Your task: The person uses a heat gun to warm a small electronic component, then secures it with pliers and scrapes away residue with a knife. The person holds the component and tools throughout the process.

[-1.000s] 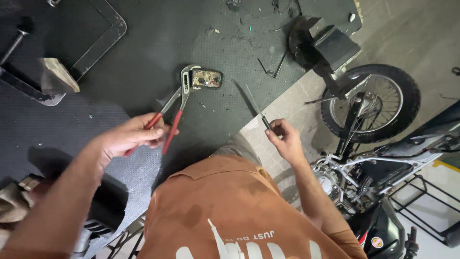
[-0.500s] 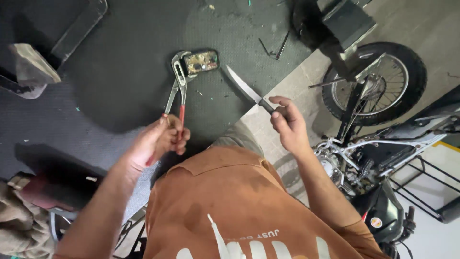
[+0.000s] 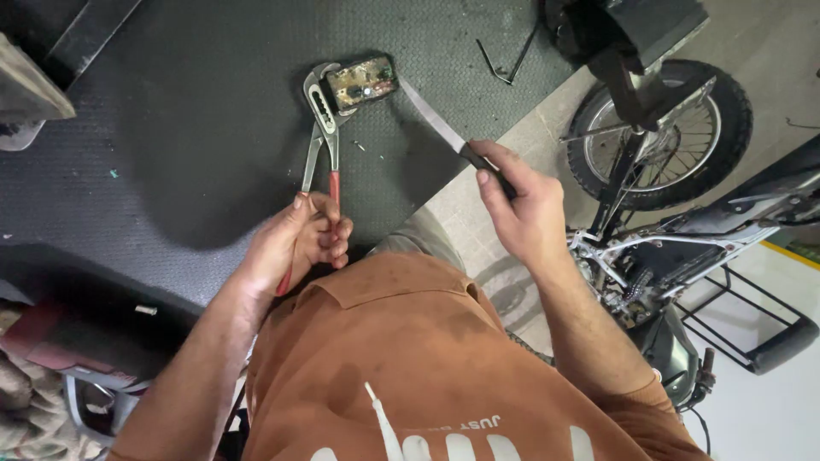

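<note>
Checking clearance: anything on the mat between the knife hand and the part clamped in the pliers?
Only the knife blade spans it, running from the right hand up to the small rectangular part gripped by the pliers. Beneath is bare black mat, head view.

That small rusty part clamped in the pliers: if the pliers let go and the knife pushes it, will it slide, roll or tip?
The part looks boxy and flat-sided, so it would probably slide, not roll. The mat is textured rubber, likely gripping it. It looks like rigid metal, probably heavy for its size; the knife blade might flex first.
</note>
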